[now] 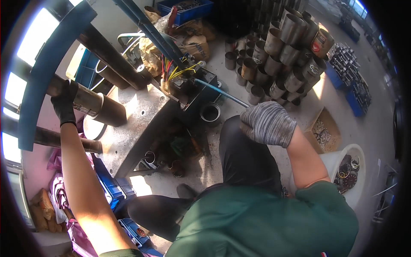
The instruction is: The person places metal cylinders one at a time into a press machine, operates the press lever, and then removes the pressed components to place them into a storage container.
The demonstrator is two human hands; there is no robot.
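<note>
My right hand, in a grey striped knit glove, is closed round the end of a long lever. The lever runs to a dark control block on the machine, where yellow and red wires stick out. My left hand, in a dark glove, is wrapped against a metal cylinder; part of its fingers is hidden. That cylinder meets a wider metal sleeve above the machine's steel plate. Thick dark columns join the plate to a curved blue frame.
Many metal sleeves stand stacked at the far right. Blue bins of metal parts, a cardboard box and a white bucket stand on the right. Blue crates lie below the plate. One short sleeve is beside the control block.
</note>
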